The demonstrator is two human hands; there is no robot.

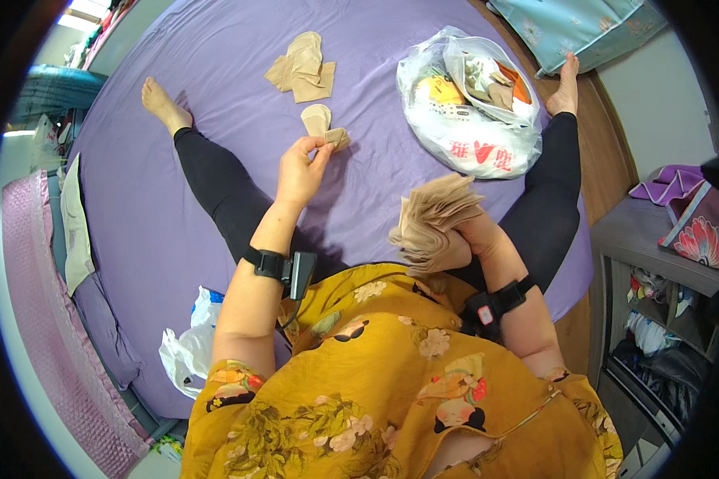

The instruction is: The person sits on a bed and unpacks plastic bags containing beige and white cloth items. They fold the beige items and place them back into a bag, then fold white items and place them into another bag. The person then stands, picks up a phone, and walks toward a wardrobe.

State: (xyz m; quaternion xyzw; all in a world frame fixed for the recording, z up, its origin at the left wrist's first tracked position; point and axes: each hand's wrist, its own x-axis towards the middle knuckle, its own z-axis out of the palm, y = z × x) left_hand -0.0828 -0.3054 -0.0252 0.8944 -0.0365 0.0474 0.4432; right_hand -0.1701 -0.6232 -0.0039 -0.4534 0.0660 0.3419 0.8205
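Note:
My left hand (301,172) pinches a small folded beige nylon sock (338,138) between thumb and fingers, just above the purple bedsheet (365,78). Touching or overlapping it is another beige sock part (316,118); whether both belong to one sock I cannot tell. Farther out, several beige socks (305,69) lie flat across one another. A thick, folded stack of beige socks (434,221) is gripped in my right hand (482,235), over the bed near my lap. Its fingers are mostly hidden behind the stack.
A white plastic bag (485,141) with cloth items inside stands on the bed, right of centre. Both legs stretch out around the work. Crumpled plastic bags (189,350) lie by my left elbow. A grey cabinet (641,230) flanks the bed's right side.

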